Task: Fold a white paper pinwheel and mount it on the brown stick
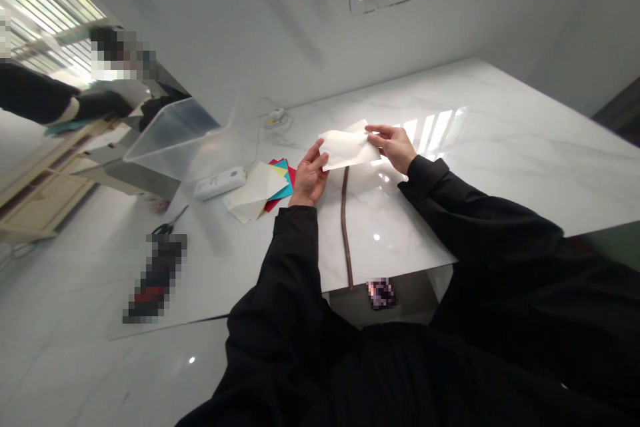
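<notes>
A white sheet of paper (347, 147) is held just above the white marble table (500, 147) between both hands. My left hand (309, 177) pinches its left edge, thumb on top. The sheet's right edge is pinched by my right hand (395, 145). Both arms wear black sleeves. Below the paper, a thin brown stick (345, 227) lies on the table and runs toward the near edge.
A stack of coloured paper sheets (263, 192) lies left of my left hand, beside a white oblong device (220, 183). Scissors (169, 223) rest further left. A clear plastic box (173, 137) stands behind them. Another person in dark clothes (60, 103) is at far left.
</notes>
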